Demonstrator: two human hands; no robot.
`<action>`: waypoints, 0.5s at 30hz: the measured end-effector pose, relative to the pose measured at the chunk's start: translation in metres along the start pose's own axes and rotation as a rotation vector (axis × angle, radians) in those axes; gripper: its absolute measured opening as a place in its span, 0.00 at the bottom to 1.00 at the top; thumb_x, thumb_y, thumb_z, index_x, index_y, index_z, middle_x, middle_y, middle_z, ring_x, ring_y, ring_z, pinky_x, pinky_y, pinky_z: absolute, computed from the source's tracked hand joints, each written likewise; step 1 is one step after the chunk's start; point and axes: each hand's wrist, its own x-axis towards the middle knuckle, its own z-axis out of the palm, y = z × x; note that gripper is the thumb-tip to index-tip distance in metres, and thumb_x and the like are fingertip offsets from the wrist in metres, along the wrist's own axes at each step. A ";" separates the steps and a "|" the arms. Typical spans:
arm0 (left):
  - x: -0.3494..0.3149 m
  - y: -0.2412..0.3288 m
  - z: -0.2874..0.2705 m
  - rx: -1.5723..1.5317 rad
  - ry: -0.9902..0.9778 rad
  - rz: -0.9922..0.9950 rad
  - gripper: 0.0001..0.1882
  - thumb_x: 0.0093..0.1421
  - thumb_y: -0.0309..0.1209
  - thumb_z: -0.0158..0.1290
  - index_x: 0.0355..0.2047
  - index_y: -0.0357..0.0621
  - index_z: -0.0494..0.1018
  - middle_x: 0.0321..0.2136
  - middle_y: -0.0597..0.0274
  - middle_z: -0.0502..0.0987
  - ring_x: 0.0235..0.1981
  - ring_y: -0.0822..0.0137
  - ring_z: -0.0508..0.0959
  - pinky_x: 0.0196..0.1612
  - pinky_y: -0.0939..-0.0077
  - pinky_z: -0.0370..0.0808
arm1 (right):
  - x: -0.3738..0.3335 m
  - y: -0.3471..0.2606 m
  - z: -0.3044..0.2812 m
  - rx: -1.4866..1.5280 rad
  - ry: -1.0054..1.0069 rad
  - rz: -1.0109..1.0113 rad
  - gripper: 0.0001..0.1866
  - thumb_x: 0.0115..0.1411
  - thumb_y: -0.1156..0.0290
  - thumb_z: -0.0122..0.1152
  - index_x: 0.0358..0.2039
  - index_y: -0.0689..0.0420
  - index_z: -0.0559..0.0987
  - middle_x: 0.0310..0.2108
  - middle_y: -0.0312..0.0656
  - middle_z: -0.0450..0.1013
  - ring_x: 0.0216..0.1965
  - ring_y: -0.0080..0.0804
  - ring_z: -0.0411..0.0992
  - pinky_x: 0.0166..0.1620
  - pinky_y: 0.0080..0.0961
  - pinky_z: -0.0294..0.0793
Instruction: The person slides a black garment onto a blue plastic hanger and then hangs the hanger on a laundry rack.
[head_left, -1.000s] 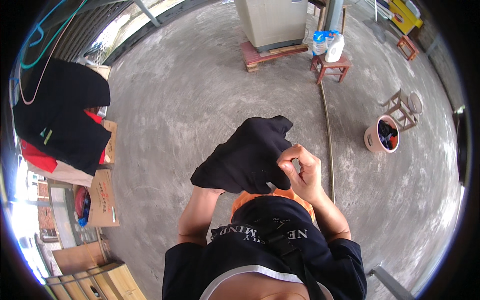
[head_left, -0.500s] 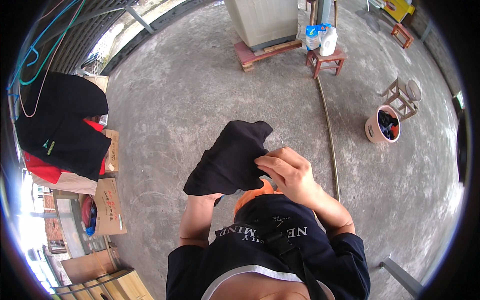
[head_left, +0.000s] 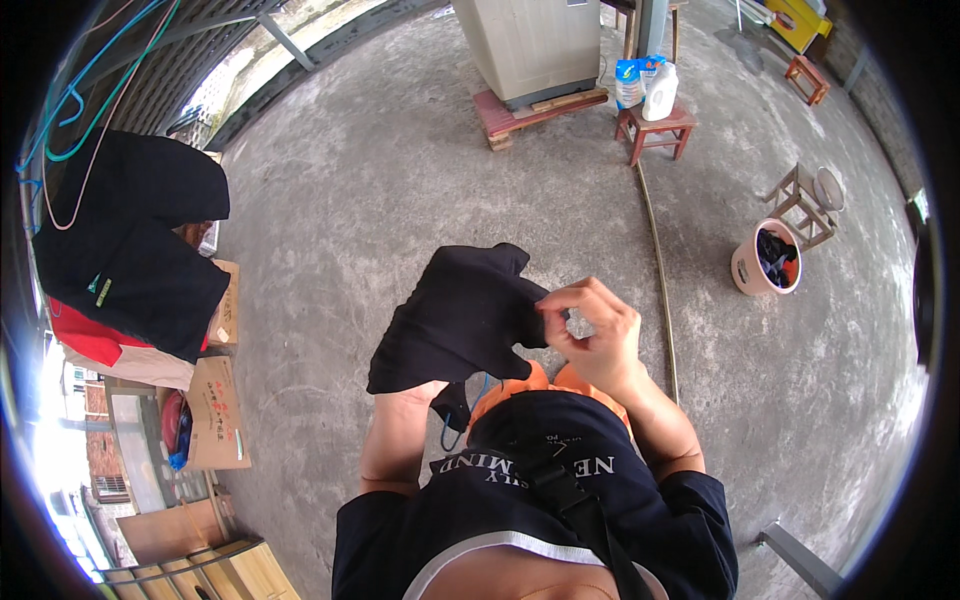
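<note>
A black garment (head_left: 455, 320) is draped over my left hand (head_left: 415, 393), covering its fingers; only the heel of the hand and the wrist show below the cloth. With thumb and forefinger, my right hand (head_left: 595, 325) pinches the garment's right edge. The garment's exact kind cannot be made out. Below it, a strip of black cloth (head_left: 455, 402) hangs by my left wrist, and a thin blue loop (head_left: 445, 435) shows beside that strip.
At left, black clothing (head_left: 130, 240) hangs near blue and green hangers (head_left: 72, 110), above cardboard boxes (head_left: 218, 410). A pink bucket (head_left: 750, 270) of dark clothes stands right, by a wooden stool (head_left: 800, 205). A hose (head_left: 655, 245) crosses the floor. Ahead are a large grey appliance (head_left: 530, 45) and a red stool (head_left: 655, 128).
My right hand has moved slightly right, pulling the garment's edge out with it. More of the blue loop and the black strip shows below the garment.
</note>
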 end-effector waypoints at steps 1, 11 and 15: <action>0.000 -0.001 -0.001 0.030 -0.013 0.017 0.16 0.27 0.25 0.60 0.22 0.42 0.73 0.25 0.55 0.70 0.30 0.58 0.72 0.33 0.71 0.67 | 0.000 0.003 -0.002 0.027 -0.011 0.014 0.08 0.46 0.84 0.61 0.28 0.58 0.76 0.27 0.38 0.73 0.25 0.29 0.74 0.29 0.20 0.74; -0.010 -0.007 0.005 -0.159 0.197 0.003 0.20 0.29 0.25 0.60 0.28 0.43 0.72 0.29 0.58 0.70 0.37 0.58 0.70 0.41 0.70 0.64 | 0.010 -0.005 0.012 0.128 -0.123 -0.129 0.06 0.51 0.84 0.58 0.28 0.61 0.71 0.25 0.42 0.68 0.26 0.36 0.71 0.28 0.25 0.70; -0.018 0.003 0.004 -0.446 0.280 -0.119 0.21 0.33 0.23 0.59 0.33 0.43 0.71 0.32 0.61 0.71 0.40 0.60 0.69 0.46 0.71 0.64 | 0.014 -0.009 0.019 0.026 -0.061 -0.159 0.08 0.48 0.79 0.65 0.29 0.59 0.76 0.25 0.38 0.71 0.26 0.32 0.71 0.28 0.26 0.71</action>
